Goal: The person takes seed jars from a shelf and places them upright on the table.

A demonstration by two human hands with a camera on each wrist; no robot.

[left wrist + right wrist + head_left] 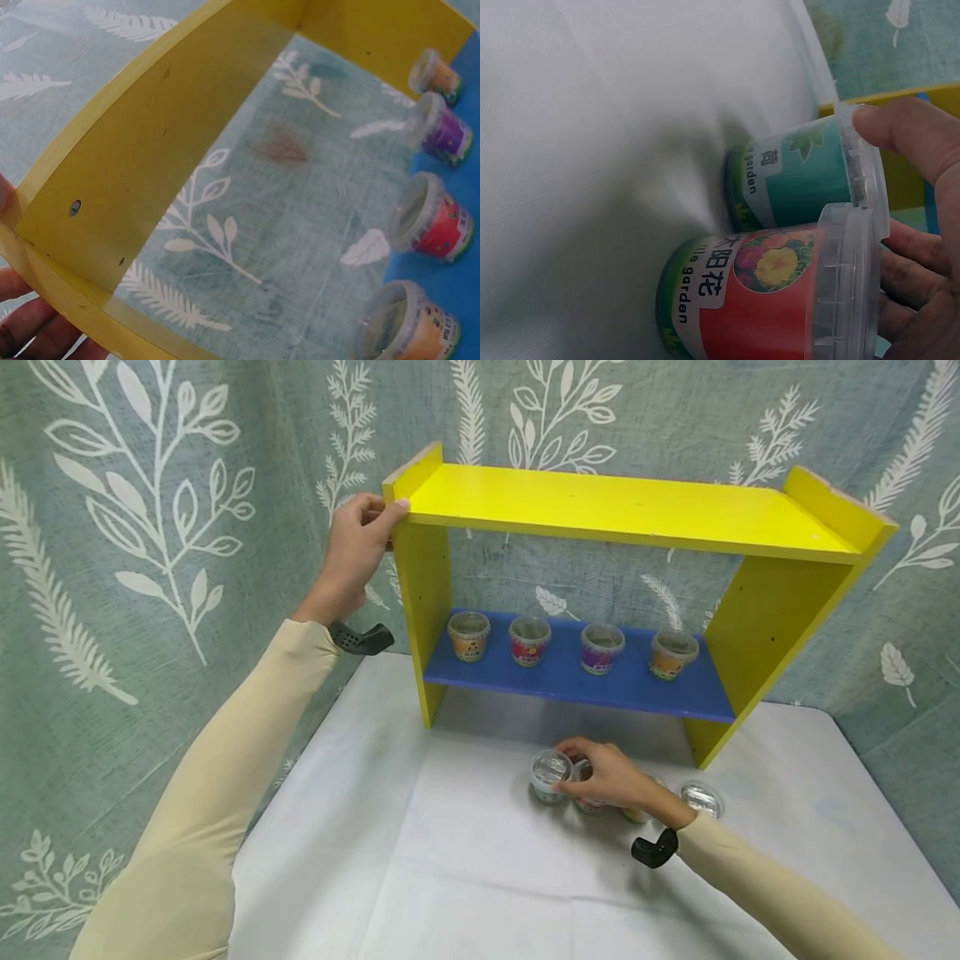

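Note:
A yellow shelf unit [622, 510] with a blue lower board [637, 689] stands on the white table [465, 860]. My left hand [360, 547] grips its top left corner; the left wrist view shows the fingers [30, 330] under the yellow edge [150, 150]. In front of the shelf my right hand [566, 768] pinches the lid rim of a teal-labelled cup [549, 777]. Its palm lies over a red-labelled cup [588, 802]. In the right wrist view the thumb [907, 127] sits on the teal cup [802, 176], with the red cup [757, 300] right beside it.
Several lidded cups stand in a row on the blue board, from an orange one [468, 635] to another [672, 653]. Two more cups [637, 814] [701, 797] sit on the table to the right of my hand. A leaf-print curtain [150, 527] hangs behind.

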